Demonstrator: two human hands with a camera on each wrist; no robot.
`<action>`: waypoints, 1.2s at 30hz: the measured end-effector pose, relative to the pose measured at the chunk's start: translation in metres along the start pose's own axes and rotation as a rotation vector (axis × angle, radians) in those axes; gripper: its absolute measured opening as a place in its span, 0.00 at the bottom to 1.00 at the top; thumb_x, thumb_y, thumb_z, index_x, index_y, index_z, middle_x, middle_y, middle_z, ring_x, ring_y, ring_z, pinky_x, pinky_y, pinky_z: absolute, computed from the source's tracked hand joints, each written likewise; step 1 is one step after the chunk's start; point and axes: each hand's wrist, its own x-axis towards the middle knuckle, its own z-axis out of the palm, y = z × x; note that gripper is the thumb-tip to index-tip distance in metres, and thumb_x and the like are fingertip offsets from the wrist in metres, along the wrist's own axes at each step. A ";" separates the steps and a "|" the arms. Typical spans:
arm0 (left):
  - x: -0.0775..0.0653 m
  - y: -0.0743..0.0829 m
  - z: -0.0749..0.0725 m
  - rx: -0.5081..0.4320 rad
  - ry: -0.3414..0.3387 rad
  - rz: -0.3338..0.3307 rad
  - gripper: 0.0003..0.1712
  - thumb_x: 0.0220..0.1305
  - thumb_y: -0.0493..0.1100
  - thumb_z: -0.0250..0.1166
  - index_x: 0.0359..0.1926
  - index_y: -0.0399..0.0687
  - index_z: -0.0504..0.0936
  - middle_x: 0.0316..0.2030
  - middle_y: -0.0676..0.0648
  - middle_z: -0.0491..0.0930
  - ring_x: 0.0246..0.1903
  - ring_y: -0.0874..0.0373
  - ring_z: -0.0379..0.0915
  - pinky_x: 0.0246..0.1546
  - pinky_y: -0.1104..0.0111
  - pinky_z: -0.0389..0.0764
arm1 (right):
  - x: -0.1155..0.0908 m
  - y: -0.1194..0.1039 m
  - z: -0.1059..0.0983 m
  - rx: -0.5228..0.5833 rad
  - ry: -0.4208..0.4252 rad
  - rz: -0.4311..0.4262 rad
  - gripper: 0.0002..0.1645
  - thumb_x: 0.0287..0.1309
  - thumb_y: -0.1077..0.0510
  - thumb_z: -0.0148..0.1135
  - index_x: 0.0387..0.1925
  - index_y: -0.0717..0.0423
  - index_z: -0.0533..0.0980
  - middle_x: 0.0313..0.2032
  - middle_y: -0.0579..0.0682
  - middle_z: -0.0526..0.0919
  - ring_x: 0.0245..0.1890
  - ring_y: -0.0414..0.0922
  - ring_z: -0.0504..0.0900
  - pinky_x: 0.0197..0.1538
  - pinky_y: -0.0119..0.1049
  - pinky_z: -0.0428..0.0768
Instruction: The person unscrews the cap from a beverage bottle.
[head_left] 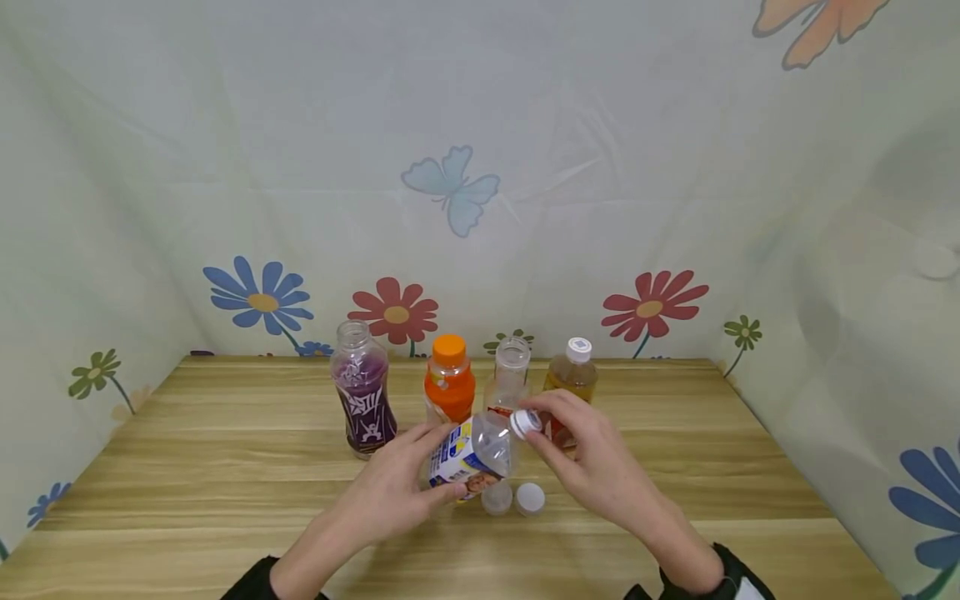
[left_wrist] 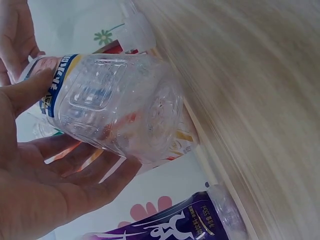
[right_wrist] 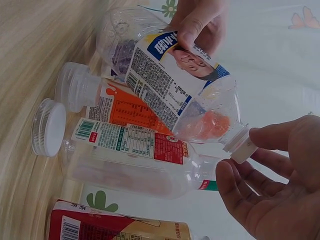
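A clear plastic bottle (head_left: 483, 450) with a white and blue label is tilted above the table, its neck toward the right. My left hand (head_left: 397, 487) grips it round the label, thumb on the near side and fingers on the far side. Inside, the bottle looks empty in the left wrist view. At its mouth, the thumb and fingers of my right hand (head_left: 600, 458) pinch a white bottle cap (right_wrist: 244, 146). The cap sits right at the neck opening, in line with it. A translucent cap (head_left: 497, 499) and a white ribbed cap (head_left: 531, 498) lie on the table below the bottle.
Behind my hands stand an uncapped bottle of purple drink (head_left: 366, 400), an orange-capped orange bottle (head_left: 450, 379), an uncapped clear bottle (head_left: 513, 371) and a white-capped bottle of yellowish drink (head_left: 572, 375). The wooden table (head_left: 225, 467) ends at a flowered curtain (head_left: 570, 217).
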 end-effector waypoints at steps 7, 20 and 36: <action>0.000 0.000 0.000 -0.010 -0.003 0.010 0.41 0.58 0.60 0.70 0.68 0.49 0.71 0.59 0.53 0.72 0.56 0.58 0.70 0.55 0.61 0.70 | 0.000 0.000 0.000 0.016 0.000 0.010 0.21 0.61 0.65 0.66 0.56 0.54 0.76 0.41 0.38 0.76 0.31 0.36 0.75 0.32 0.29 0.79; 0.000 0.001 0.001 0.004 0.001 0.020 0.40 0.57 0.59 0.71 0.67 0.50 0.71 0.55 0.55 0.73 0.53 0.60 0.71 0.54 0.62 0.71 | 0.000 0.000 0.000 0.012 0.049 0.132 0.16 0.69 0.54 0.60 0.52 0.58 0.75 0.36 0.41 0.76 0.32 0.42 0.76 0.32 0.29 0.77; 0.000 0.000 0.003 0.027 0.018 0.025 0.41 0.58 0.61 0.70 0.67 0.48 0.71 0.57 0.53 0.73 0.55 0.57 0.71 0.56 0.61 0.70 | 0.000 -0.002 0.000 -0.020 0.043 0.093 0.11 0.63 0.61 0.65 0.47 0.51 0.80 0.35 0.37 0.74 0.30 0.40 0.75 0.32 0.28 0.78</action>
